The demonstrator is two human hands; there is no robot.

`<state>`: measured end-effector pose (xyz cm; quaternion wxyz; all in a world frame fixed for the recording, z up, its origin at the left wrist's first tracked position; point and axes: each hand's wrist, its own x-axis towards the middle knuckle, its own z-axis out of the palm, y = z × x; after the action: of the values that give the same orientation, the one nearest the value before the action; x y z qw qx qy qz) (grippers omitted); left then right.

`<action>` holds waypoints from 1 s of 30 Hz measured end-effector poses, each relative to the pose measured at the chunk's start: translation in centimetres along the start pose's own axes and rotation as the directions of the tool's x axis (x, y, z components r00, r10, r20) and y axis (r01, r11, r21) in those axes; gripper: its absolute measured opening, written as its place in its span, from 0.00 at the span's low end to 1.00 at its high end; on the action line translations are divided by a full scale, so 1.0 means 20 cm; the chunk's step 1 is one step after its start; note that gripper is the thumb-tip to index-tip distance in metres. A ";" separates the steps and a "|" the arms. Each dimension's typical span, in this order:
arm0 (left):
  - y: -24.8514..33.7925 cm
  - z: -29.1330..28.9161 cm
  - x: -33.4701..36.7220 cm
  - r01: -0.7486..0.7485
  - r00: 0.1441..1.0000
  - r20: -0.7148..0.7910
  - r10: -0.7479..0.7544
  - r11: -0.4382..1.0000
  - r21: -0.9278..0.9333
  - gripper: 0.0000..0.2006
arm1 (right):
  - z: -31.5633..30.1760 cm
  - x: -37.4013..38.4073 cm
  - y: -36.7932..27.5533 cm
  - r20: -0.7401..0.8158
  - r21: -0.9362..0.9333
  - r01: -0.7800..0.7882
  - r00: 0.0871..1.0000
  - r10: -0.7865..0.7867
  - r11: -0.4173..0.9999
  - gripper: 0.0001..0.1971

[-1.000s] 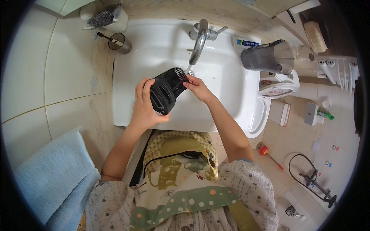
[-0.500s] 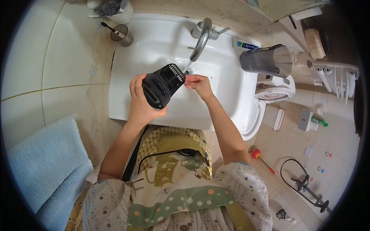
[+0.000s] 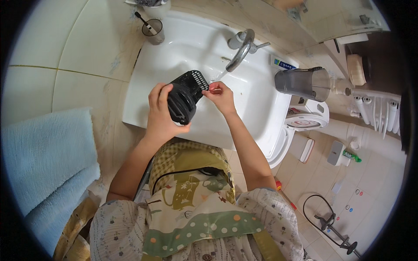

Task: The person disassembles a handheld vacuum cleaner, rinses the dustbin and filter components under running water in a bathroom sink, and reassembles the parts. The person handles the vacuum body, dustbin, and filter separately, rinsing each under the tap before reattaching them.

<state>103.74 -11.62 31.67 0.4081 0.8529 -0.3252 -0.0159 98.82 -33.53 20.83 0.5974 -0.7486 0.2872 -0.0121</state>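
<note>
Over the white sink (image 3: 261, 117), my left hand (image 3: 161, 113) wraps round a black plastic part (image 3: 182, 104) with a ridged, rounded body. One end of this part is a lattice of small holes, tilted up toward the tap. The fingertips of my right hand (image 3: 222, 98) are pinched at the edge of that lattice end; whether anything small is between them is hidden. Just beyond my right fingers, a thin stream of water falls from the chrome tap (image 3: 241, 58) into the basin.
A grey cup (image 3: 153, 37) with a toothbrush stands at the sink's far left corner. On the right are a toothpaste tube (image 3: 284, 63) and a translucent dark container (image 3: 300, 82) lying on its side. A blue towel (image 3: 52, 156) hangs at the left.
The head view has shifted and turned slightly. My left hand still holds the black plastic part, and my right fingertips have moved a little lower along its lattice edge. Water keeps running.
</note>
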 end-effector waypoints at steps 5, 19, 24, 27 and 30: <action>0.05 0.01 -0.03 -0.156 0.987 0.043 0.153 0.985 0.075 0.52 | 0.06 0.05 -0.03 -0.110 -0.321 0.025 0.992 -0.063 0.947 0.12; -0.14 0.10 -0.13 -0.690 0.700 0.140 0.701 0.612 0.387 0.25 | 0.12 0.09 0.08 -0.019 0.475 -0.434 0.865 0.502 0.765 0.07; -0.21 0.06 -0.14 -0.607 0.772 0.117 0.625 0.668 0.431 0.25 | 0.01 0.07 -0.02 0.061 0.612 -0.402 0.883 0.466 0.681 0.08; -0.25 -0.02 -0.15 -0.548 0.812 0.078 0.579 0.708 0.445 0.27 | -0.06 0.15 -0.01 -0.036 0.663 -0.331 0.882 0.470 0.672 0.09; -0.28 -0.09 -0.19 -0.512 0.836 0.063 0.544 0.735 0.445 0.31 | -0.09 0.23 -0.02 -0.121 0.551 -0.381 0.843 0.523 0.742 0.08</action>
<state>104.29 -5.68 27.91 0.2013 0.7953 -0.5336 0.2057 102.10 -37.04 20.15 0.7125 -0.4624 0.5261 -0.0413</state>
